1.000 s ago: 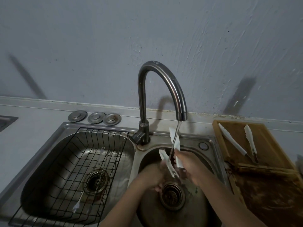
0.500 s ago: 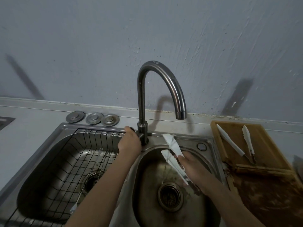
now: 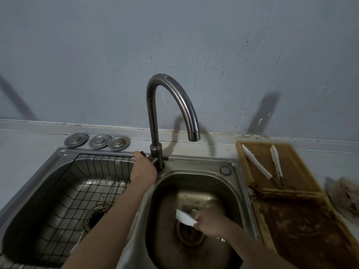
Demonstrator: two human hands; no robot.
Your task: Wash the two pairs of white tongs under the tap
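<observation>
My right hand (image 3: 210, 222) grips one pair of white tongs (image 3: 185, 218) low in the right sink basin (image 3: 229, 193), just above the drain (image 3: 191, 234). The tongs look blurred. My left hand (image 3: 143, 168) is wrapped over the handle at the base of the steel tap (image 3: 155, 121). No water comes from the spout (image 3: 194, 136). The second pair of white tongs (image 3: 256, 165) lies spread open on the wooden board (image 3: 291, 171) to the right of the sink.
A black wire rack (image 3: 77, 191) sits in the left basin with thin utensils under it. Three metal drain lids (image 3: 98, 141) lie behind that basin. The board's near part (image 3: 303, 230) is dark and wet. A blurred object (image 3: 345, 197) lies at the right edge.
The water stream seen a second ago has stopped. My left hand left the tongs and went to the tap handle. My right hand has lowered the tongs towards the drain.
</observation>
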